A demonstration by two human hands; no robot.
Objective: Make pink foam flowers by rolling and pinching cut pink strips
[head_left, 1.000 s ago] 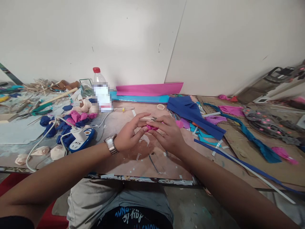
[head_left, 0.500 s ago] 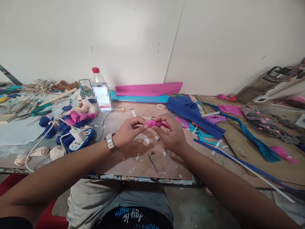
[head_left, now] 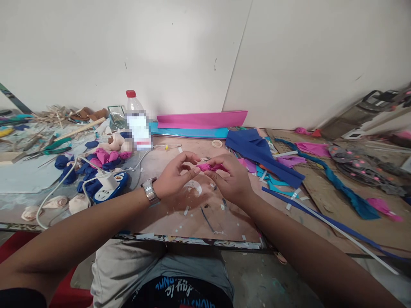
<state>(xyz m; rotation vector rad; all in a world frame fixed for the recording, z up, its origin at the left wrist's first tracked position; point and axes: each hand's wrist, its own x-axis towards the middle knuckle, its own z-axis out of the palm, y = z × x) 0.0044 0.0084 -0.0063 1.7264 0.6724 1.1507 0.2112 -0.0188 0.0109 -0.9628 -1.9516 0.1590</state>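
Observation:
Between my two hands, above the middle of the table, is a small twisted roll of pink crepe paper (head_left: 206, 167). My right hand (head_left: 233, 177) pinches it from the right between thumb and fingers, and its right end runs into the palm, partly hidden. My left hand (head_left: 175, 174), with a metal watch on the wrist, is at the roll's left end. Its thumb touches the paper while the index finger curls above, leaving a gap inside the bend. Behind the hands lies a cream tape ring (head_left: 217, 143).
Left are crumpled pink, blue and cream paper flowers (head_left: 102, 156), a blue power strip (head_left: 111, 190) with a white cable, and a phone (head_left: 138, 128) against a red-capped bottle (head_left: 131, 94). Right lie blue paper (head_left: 248, 145), a teal strip (head_left: 340, 184) and a white stick (head_left: 346, 235).
The left index finger has lifted slightly off the pink roll, widening the gap to the thumb. The right hand keeps its pinch. The whole view has shifted a little.

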